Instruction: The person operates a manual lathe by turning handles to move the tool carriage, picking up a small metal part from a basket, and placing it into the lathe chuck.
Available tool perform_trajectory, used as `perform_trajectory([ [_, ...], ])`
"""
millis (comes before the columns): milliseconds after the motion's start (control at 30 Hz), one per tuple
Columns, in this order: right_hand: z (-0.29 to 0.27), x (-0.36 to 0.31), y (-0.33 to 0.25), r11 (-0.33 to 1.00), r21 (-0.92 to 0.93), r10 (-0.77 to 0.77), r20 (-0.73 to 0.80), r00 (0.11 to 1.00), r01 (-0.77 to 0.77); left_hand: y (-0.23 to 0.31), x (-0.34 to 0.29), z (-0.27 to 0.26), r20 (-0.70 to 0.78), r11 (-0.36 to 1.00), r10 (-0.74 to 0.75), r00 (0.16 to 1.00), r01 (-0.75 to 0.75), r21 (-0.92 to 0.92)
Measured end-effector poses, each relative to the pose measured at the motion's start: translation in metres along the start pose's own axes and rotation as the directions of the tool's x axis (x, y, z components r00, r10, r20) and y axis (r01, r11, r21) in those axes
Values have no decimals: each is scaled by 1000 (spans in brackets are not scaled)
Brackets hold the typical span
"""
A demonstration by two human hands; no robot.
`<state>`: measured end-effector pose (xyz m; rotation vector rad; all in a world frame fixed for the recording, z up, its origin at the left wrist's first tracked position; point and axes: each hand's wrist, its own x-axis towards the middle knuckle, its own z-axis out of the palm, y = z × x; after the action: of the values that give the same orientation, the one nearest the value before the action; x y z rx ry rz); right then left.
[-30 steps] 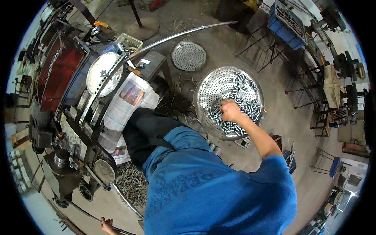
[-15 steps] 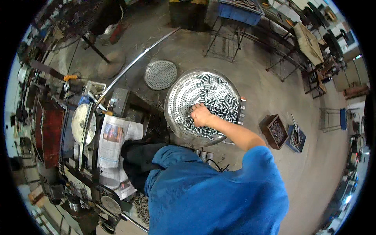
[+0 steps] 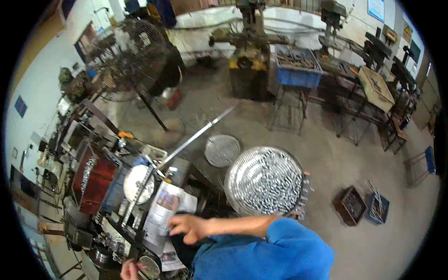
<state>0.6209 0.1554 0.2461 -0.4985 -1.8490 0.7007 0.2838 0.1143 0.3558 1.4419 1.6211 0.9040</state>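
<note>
My right hand (image 3: pixel 190 227) is above the newspaper (image 3: pixel 161 219), with its fingers curled. Whatever they may hold is too small to make out. At the lower edge my left hand (image 3: pixel 130 269) shows only in part, its fingers drawn together beside the dark metal machine (image 3: pixel 114 238). Any object in them is hidden. To the right of the newspaper stands a large round perforated metal tray (image 3: pixel 238 179). Many short shiny metal cylinders (image 3: pixel 280 184) lie on it, mostly over its right and near parts.
A long metal bar (image 3: pixel 198 134) slants away from the machine. Beyond the tray lies a smaller perforated disc (image 3: pixel 222 150). On the floor at right are a brown box (image 3: pixel 347 205) and a blue bin (image 3: pixel 377 208) with rods. A fan (image 3: pixel 130 56) stands far left.
My right hand has left the cylinders on the tray and moved left to over the newspaper. My left hand has come into view at the bottom. The view has tilted up.
</note>
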Motion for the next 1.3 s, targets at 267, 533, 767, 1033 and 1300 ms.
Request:
perform_trajectory([
  [267, 24, 58, -20, 986, 72, -156, 55, 986, 152, 41, 9, 157, 146, 448, -170, 975, 208, -869],
  [533, 30, 64, -15, 977, 196, -104, 79, 991, 87, -33, 26, 133, 362, 407, -88, 928, 365, -837],
  [767, 26, 67, -14, 994, 91, -74, 224, 972, 55, -41, 27, 133, 38, 857, -89, 995, 96, -507],
  [1033, 37, 57, -8, 997, -57, -30, 303, 952, 50, -26, 21, 134, -136, 926, 54, 989, -100, -364],
  [1300, 64, 75, -25, 992, -28, -99, 392, 914, 120, -18, 6, 92, -117, 942, 104, 988, -136, -308],
])
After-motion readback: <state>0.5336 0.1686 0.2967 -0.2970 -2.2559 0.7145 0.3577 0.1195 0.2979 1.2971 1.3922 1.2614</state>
